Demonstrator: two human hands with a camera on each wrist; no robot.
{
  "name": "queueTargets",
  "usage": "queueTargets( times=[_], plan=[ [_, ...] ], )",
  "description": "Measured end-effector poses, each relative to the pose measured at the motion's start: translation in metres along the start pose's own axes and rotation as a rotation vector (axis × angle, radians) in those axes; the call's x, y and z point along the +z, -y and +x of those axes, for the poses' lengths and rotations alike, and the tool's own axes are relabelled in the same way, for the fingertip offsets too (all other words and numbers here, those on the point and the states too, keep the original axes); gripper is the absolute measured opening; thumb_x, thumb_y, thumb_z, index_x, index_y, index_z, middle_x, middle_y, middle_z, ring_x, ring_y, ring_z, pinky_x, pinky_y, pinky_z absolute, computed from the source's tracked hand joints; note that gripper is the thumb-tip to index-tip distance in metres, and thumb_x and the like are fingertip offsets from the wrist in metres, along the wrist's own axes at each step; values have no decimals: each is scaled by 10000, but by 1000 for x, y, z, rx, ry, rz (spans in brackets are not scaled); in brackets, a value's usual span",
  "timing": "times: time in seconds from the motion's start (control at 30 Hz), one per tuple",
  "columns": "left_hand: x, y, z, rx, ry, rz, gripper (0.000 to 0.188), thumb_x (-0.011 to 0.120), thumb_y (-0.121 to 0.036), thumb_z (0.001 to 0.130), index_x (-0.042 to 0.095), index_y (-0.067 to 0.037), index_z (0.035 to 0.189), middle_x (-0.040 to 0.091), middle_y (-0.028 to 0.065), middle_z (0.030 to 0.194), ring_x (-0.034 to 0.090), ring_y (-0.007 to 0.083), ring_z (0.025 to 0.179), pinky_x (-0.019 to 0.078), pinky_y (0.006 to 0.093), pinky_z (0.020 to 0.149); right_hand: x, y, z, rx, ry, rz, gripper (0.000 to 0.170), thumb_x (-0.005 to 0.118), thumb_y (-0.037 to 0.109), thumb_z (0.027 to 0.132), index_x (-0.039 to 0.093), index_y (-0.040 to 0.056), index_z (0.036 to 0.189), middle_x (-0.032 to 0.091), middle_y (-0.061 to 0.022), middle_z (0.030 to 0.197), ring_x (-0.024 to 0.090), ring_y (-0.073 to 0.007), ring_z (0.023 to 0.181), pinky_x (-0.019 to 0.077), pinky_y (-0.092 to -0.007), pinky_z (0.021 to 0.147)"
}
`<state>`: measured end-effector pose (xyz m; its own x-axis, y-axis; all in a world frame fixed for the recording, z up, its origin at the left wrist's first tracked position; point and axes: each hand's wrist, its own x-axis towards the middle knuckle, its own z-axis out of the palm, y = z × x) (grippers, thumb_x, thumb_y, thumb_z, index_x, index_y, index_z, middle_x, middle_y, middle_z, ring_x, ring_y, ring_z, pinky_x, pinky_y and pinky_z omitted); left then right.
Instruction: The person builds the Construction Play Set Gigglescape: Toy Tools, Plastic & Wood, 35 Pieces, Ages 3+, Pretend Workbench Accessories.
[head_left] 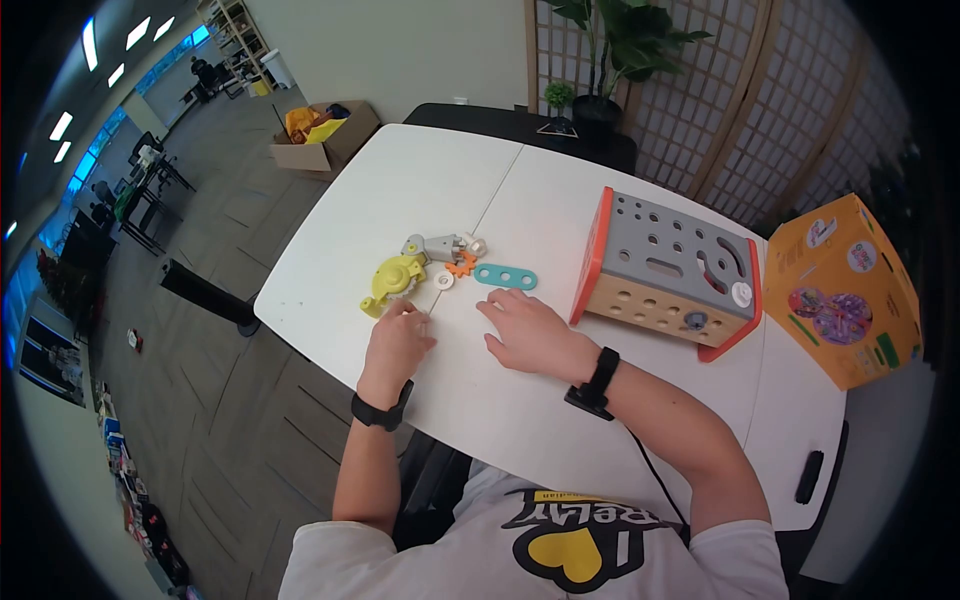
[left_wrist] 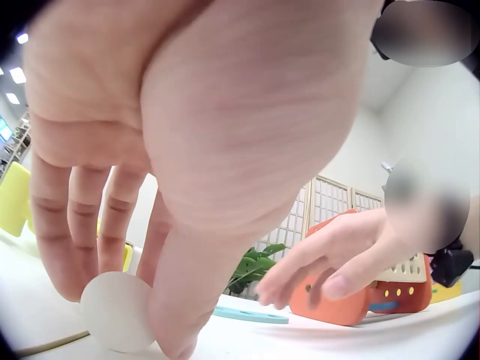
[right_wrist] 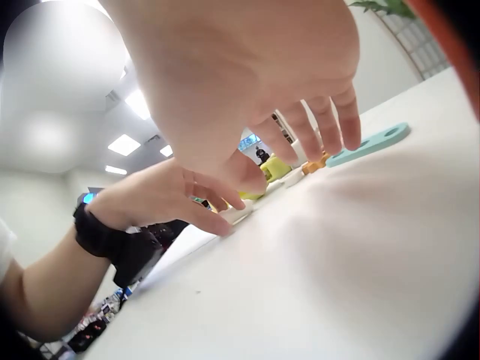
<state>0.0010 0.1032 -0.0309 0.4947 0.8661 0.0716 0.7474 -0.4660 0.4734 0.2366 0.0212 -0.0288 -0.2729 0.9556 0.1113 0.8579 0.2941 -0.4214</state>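
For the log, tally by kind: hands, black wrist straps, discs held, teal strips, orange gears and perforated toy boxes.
Hands (left hand, right hand): 2
Wrist straps (left strap, right strap): 2
White disc held: 1
Teal strip: 1
Orange gear: 1
Toy box: 1
Total: 8
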Motion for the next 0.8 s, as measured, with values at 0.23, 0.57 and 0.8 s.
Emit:
queueTargets(
  times=[0.23, 0.57, 0.8],
  plan=[
    [9, 4, -10, 29, -36, -69, 308, 864, -78, 755, 791, -27, 1050, 700, 138, 1152, 712, 313, 879, 580, 395, 815, 43, -8, 70, 9, -261, -206, 444, 622, 139, 914, 612, -44, 1318, 585, -178, 1311, 524, -325, 1239, 466, -444, 974],
    [11, 2, -13, 114, -57, -119, 253, 834, -52, 799, 782, -5, 1042, 728, 138, 1126, 723, 267, 800, 598, 355, 758, 53, -18, 78, 76, -183, -296, 362, 626, 55, 877, 659, 3, 1233, 579, -159, 1283, 481, -309, 1254, 396, -448, 962],
    [-4, -11, -14, 125, -32, -278, 194, 803, -34, 848, 779, -3, 1038, 759, 131, 1093, 734, 242, 795, 604, 329, 730, 37, -14, 54, 27, -18, -254, 231, 653, 145, 958, 633, 19, 1150, 614, -162, 1238, 473, -319, 1291, 363, -464, 1013]
  ],
)
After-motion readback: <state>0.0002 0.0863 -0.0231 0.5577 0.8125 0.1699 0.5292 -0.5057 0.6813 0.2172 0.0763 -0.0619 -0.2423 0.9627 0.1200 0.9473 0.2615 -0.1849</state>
